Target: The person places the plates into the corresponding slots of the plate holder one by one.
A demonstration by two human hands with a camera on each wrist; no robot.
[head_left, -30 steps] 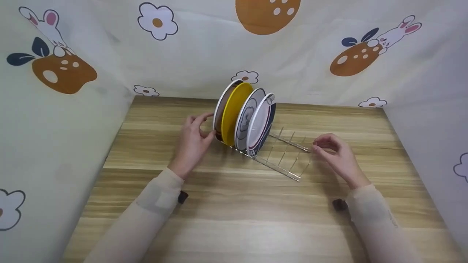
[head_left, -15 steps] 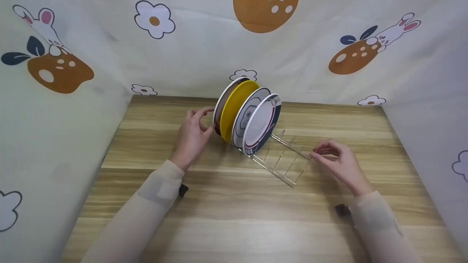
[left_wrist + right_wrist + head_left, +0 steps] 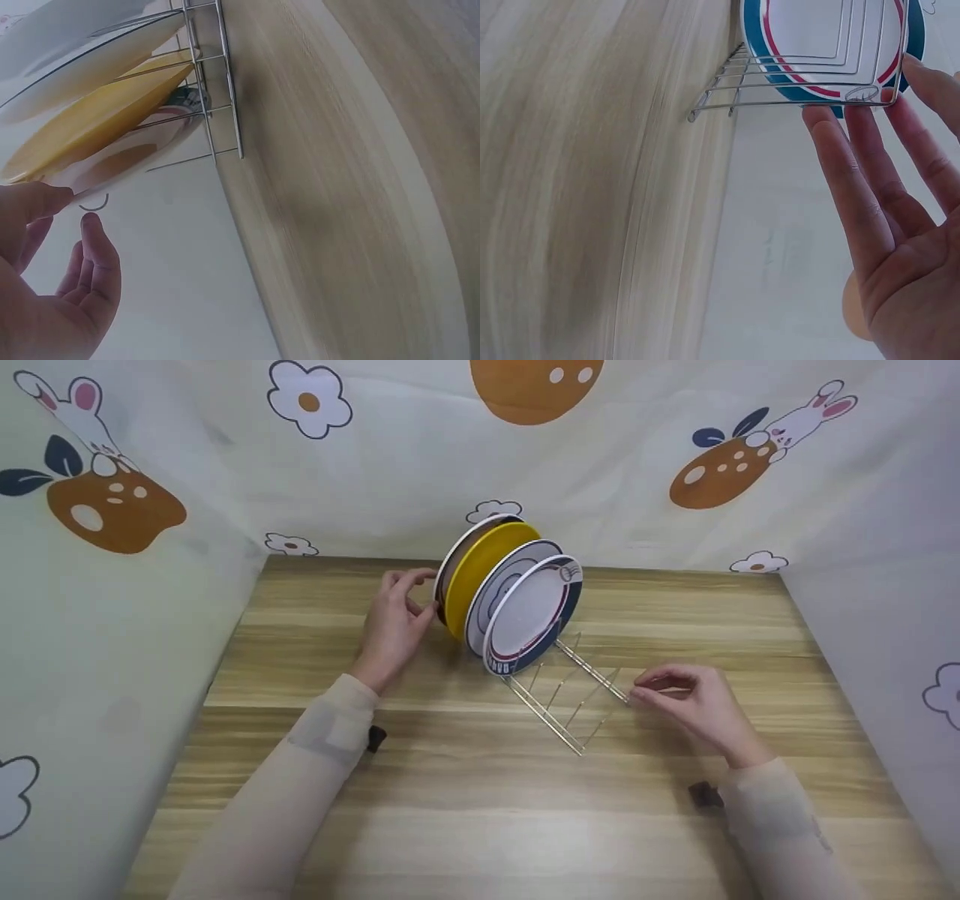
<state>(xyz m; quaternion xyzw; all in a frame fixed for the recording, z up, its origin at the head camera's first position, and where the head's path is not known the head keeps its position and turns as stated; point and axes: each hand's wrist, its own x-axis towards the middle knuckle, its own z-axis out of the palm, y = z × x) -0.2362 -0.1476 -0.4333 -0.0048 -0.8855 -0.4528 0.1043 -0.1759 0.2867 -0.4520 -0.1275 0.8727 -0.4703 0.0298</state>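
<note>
A wire dish rack (image 3: 550, 718) stands slanted on the table, with several plates upright in its left half. Leftmost is a white-rimmed brownish plate (image 3: 459, 556), then a yellow plate (image 3: 480, 574), a white plate (image 3: 484, 615) with a dark rim line, and a white-and-navy plate (image 3: 529, 607) in front. My left hand (image 3: 394, 619) holds the rack's left end, thumb and fingertips right at the brownish plate's rim. At the other end, my right hand (image 3: 694, 705) pinches the end wire between thumb and fingers. The right wrist view shows those fingertips (image 3: 821, 120) at the wire.
The rack's right-hand slots hold no plates. Wood-grain table (image 3: 480, 825) lies all around. Printed cloth walls (image 3: 600, 472) rise at the back and both sides, the back one close behind the plates.
The rack with its plates has turned clockwise as seen from above. Its right end came nearer with my right hand, while my left hand and the left end moved away.
</note>
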